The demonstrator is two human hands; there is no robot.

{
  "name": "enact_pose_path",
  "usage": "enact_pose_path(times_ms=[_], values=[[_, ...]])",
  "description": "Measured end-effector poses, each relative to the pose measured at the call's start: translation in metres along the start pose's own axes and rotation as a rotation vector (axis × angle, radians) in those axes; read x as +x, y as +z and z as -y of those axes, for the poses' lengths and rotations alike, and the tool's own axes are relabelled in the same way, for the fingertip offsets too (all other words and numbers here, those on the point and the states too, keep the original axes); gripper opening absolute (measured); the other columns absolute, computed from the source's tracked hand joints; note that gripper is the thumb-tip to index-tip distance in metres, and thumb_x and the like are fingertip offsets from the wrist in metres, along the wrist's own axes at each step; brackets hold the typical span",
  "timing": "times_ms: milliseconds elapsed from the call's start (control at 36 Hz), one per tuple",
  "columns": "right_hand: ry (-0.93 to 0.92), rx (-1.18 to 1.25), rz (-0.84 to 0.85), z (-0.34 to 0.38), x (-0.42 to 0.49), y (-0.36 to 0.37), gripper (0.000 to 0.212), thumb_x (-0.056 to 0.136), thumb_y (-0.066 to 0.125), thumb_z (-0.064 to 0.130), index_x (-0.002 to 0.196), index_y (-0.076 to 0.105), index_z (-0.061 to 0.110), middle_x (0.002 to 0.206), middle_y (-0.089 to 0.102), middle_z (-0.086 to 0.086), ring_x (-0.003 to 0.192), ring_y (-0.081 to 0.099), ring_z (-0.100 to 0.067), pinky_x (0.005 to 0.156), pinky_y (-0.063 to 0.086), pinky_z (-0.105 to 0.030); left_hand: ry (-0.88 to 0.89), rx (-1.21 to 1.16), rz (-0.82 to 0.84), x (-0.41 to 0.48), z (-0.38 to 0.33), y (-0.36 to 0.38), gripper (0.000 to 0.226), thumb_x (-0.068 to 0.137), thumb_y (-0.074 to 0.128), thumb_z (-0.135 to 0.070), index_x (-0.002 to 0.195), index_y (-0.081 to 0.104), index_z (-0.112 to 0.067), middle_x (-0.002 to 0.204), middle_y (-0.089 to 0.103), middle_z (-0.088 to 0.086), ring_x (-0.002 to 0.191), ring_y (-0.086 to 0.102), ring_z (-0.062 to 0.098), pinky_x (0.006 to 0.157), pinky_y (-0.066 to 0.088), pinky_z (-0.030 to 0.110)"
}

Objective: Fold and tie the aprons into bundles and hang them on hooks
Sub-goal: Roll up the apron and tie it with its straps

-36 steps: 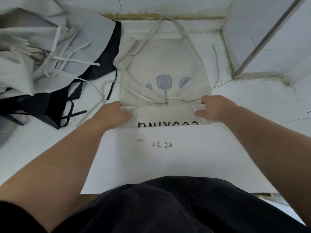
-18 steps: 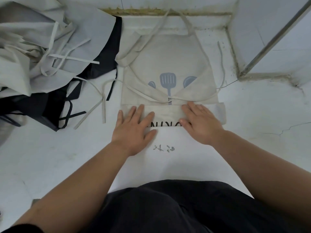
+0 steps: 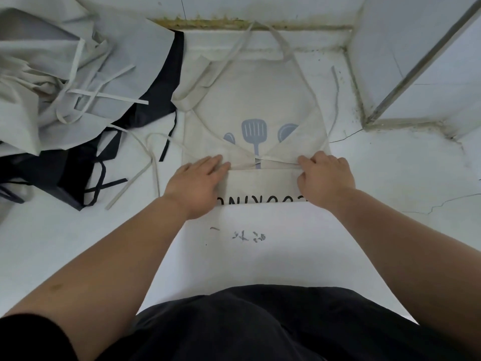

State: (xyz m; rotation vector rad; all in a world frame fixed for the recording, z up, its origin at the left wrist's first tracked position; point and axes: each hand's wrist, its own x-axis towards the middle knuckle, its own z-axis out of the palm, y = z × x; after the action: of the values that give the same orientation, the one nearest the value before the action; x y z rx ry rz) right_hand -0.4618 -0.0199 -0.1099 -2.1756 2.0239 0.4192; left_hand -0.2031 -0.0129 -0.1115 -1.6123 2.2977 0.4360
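Pressing down with nearly straight fingers, the left hand [image 3: 196, 182] lies on the left end of the folded hem of the cream apron [image 3: 260, 100], spread flat on the white desk [image 3: 395, 175]. The right hand [image 3: 325, 175] has curled fingers and pinches the fold at its right end.

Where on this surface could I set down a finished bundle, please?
Right of the cream apron, the bare counter up to the wall corner is free. So is the near-left patch between the left forearm and the loose straps. The far left is crowded with the apron heap.
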Motion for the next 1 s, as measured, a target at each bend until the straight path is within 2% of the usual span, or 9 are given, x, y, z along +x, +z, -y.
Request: enact_pose_path(times_ms=[83,167,306,583,639,722,806,889,1000], values=[[0.060,-0.027,-0.025,-0.002,-0.001,0.000,0.039,0.097,0.030,0.031,0.126,0.048,0.011,0.117,0.051,-0.010,0.105,0.052,-0.029,0.087,0.032,-0.036,-0.138,-0.064,-0.053,-0.005,0.009,0.006,0.056,0.100,0.027,-0.038,0.152,0.007,-0.036,0.161,0.000,-0.009,0.147,0.003,0.012,0.115,0.015,0.040],[0.146,-0.013,0.012,-0.002,-0.001,0.000,0.044,0.097,0.026,0.035,0.126,0.044,0.008,0.122,0.048,-0.011,0.107,0.049,-0.030,0.088,0.032,-0.038,-0.273,-0.085,-0.011,-0.007,0.014,0.005,0.061,0.097,0.023,-0.051,0.152,0.002,-0.037,0.161,-0.004,-0.009,0.147,0.000,0.014,0.113,0.017,0.043],[0.207,0.049,0.030,-0.003,0.004,0.001,0.042,0.099,0.024,0.030,0.131,0.036,0.006,0.127,0.044,-0.012,0.108,0.048,-0.030,0.085,0.032,-0.038,-0.307,-0.120,0.002,-0.004,0.011,0.007,0.063,0.097,0.020,-0.057,0.152,-0.003,-0.036,0.161,-0.012,-0.003,0.148,-0.007,0.016,0.118,0.009,0.043],[0.373,0.177,0.044,-0.002,0.007,0.003,0.062,0.097,0.028,0.041,0.145,0.017,0.002,0.140,0.031,-0.016,0.120,0.042,-0.033,0.095,0.031,-0.040,-0.372,-0.124,-0.002,-0.001,0.009,0.003,0.065,0.095,0.022,-0.060,0.152,0.001,-0.038,0.161,-0.008,-0.002,0.146,0.001,0.021,0.112,0.016,0.046],[0.307,0.116,-0.044,0.000,0.002,0.003,0.066,0.097,0.030,0.041,0.148,0.011,0.004,0.149,0.020,-0.015,0.122,0.039,-0.032,0.097,0.029,-0.041,-0.389,-0.119,-0.008,0.001,0.008,0.001,0.066,0.094,0.023,-0.062,0.152,0.003,-0.037,0.160,-0.005,0.001,0.144,0.005,0.024,0.111,0.018,0.047],[0.035,0.069,-0.169,0.002,-0.006,0.004,0.060,0.096,0.037,0.040,0.147,0.021,0.014,0.151,0.022,-0.012,0.127,0.034,-0.030,0.099,0.022,-0.040,-0.393,-0.101,-0.016,0.004,0.008,-0.001,0.068,0.093,0.024,-0.064,0.152,0.006,-0.035,0.158,0.002,0.004,0.141,0.012,0.029,0.109,0.021,0.048],[-0.201,0.083,-0.071,0.006,-0.009,0.005,0.059,0.094,0.029,0.055,0.144,0.033,0.025,0.150,0.029,-0.006,0.135,0.029,-0.024,0.104,0.014,-0.035,-0.391,-0.080,-0.028,0.006,0.006,0.000,0.070,0.093,0.023,-0.065,0.152,0.007,-0.032,0.155,0.005,0.008,0.138,0.015,0.030,0.108,0.022,0.047],[-0.259,0.111,0.067,0.008,-0.013,0.005,0.086,0.079,0.032,0.079,0.147,0.025,0.027,0.155,0.018,-0.005,0.141,0.021,-0.022,0.112,0.011,-0.035,-0.378,-0.029,-0.082,0.004,0.004,0.004,0.070,0.093,0.023,-0.064,0.152,0.011,-0.028,0.152,0.008,0.008,0.136,0.014,0.030,0.108,0.019,0.046],[-0.264,0.091,0.105,0.005,-0.015,-0.004,0.090,0.074,0.052,0.076,0.146,0.026,0.028,0.147,0.024,-0.001,0.130,0.032,-0.024,0.110,0.018,-0.033,-0.288,-0.058,-0.130,0.001,0.008,0.008,0.070,0.094,0.026,-0.060,0.151,0.016,-0.020,0.146,0.019,0.003,0.131,0.021,0.027,0.106,0.020,0.042]])
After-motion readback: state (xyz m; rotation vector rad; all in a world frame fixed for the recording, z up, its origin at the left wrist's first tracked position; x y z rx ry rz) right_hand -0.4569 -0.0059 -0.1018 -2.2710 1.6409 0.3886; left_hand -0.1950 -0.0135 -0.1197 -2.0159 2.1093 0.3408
